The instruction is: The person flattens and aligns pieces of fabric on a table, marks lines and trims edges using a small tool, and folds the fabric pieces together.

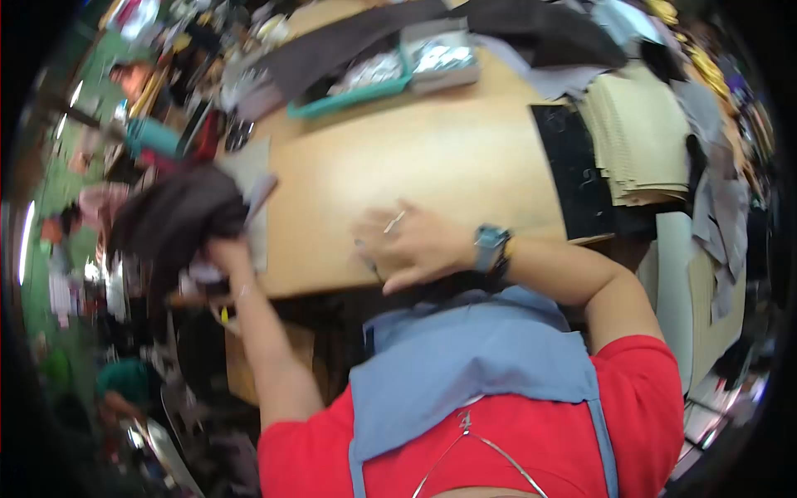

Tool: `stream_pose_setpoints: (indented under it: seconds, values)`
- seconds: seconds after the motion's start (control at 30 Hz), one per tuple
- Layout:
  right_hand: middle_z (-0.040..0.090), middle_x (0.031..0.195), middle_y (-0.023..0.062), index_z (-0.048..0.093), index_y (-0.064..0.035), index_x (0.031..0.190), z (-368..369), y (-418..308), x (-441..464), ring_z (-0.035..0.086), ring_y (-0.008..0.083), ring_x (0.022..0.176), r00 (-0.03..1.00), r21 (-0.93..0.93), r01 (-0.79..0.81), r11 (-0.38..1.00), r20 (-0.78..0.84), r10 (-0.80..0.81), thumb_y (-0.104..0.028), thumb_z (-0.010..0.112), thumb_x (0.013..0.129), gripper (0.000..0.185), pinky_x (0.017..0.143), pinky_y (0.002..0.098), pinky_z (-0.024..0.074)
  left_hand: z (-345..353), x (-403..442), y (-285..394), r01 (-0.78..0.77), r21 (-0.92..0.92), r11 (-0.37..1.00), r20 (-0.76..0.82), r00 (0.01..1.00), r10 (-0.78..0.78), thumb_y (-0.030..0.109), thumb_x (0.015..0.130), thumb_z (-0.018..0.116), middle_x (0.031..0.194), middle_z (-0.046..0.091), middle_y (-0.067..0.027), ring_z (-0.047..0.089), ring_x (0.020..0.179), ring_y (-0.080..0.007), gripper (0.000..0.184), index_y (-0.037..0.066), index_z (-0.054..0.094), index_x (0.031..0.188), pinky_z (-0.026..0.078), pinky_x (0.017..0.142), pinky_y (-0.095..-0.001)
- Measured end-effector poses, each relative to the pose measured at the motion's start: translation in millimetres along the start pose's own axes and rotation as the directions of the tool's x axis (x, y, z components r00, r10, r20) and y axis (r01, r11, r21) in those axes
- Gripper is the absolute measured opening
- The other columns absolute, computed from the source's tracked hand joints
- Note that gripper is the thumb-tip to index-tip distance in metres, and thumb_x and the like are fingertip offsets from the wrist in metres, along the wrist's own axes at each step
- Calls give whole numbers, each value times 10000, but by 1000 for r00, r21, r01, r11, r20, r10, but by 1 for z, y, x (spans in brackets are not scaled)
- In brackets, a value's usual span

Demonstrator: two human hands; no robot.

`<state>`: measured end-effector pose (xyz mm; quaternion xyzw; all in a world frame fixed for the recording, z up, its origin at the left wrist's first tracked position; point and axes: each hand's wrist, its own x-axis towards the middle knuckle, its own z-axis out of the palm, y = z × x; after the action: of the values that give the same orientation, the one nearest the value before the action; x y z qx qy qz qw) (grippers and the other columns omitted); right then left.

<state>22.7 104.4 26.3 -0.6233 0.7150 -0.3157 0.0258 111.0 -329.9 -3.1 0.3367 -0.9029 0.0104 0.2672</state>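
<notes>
At the table's left edge, my left hand (226,253) grips a bundle of dark brown cloth (178,207), which hangs over the side and is blurred by motion. A grey sheet (259,224) lies on the table beside it. My right hand (407,241) is over the front edge of the wooden table (398,166), with a ring on one finger and a watch on the wrist. Some of its fingers are bent and blurred, and whether it holds anything is hidden.
A teal tray (357,104) and a grey box (440,62) with shiny packets stand at the back. A black panel (571,170) and a stack of cream sheets (639,133) lie at the right. Dark cloth (332,50) spreads behind. People sit in the background left.
</notes>
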Motion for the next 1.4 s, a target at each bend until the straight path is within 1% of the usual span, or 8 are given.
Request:
stream_pose_setpoints:
  seconds: [0.13,0.2,0.33,0.7,1.0,1.17,1.27,1.4]
  values:
    - [354,1563,27,622,-257,1310,75,-24,34,251,240,1473,933,-142,117,983,354,-60,-550,379,997,493,1136,678,146,25,-6,9,-121,10,993,-363,925,116,356,673,788,1360,514,-247,452,1291,-430,805,-22,505,1325,328,1111,-511]
    - [374,1550,31,649,-268,1275,75,-23,31,267,232,1464,951,-87,128,988,294,-98,-569,359,994,504,1145,659,152,14,-32,18,-96,491,866,-183,960,211,538,789,671,1419,452,-288,421,1300,-481,785,-35,549,1311,244,1124,-617]
    - [397,1526,88,614,-279,1317,67,-22,27,323,285,1429,977,-98,138,986,178,-119,-610,376,973,533,1148,621,186,13,-53,0,-106,278,955,-125,981,146,635,825,604,1389,451,-329,459,1253,-515,840,-5,494,1359,305,1078,-629]
    - [421,1494,120,463,-233,1433,-19,30,-38,383,331,1384,927,-439,-314,842,49,372,-448,499,961,520,1071,633,302,-20,15,22,-44,111,993,-52,997,50,168,825,609,988,650,-257,628,945,-449,308,21,632,1095,501,833,-537]
    - [603,1063,27,549,-179,1085,-24,64,16,595,197,1078,894,-480,420,770,364,-261,-216,493,939,160,949,449,472,-30,-50,87,-37,-118,992,71,996,45,315,843,709,1435,428,-281,416,1308,-450,766,122,344,1489,281,1115,-579]
    - [677,991,142,596,-95,1194,-56,110,-10,649,318,939,996,-245,-87,966,-7,88,-161,474,959,273,856,427,505,-19,-66,73,-134,-232,963,-88,989,117,248,801,769,1524,295,-282,284,1417,-434,982,100,159,1555,202,1159,-573]
    - [662,958,200,590,-49,1232,-100,145,-52,642,347,880,688,118,-631,767,-372,623,-155,372,982,348,815,429,507,-13,-74,79,-200,-313,928,-191,971,144,275,785,787,1577,197,-263,184,1467,-419,1065,47,87,1555,133,1174,-588]
    - [634,1089,262,565,7,1199,-146,207,-118,601,401,1056,342,37,-816,577,-773,534,-290,503,960,386,918,455,470,-26,-104,148,-166,-365,916,-144,982,120,317,792,776,1619,57,-230,24,1504,-409,1088,84,50,1568,68,1178,-612]
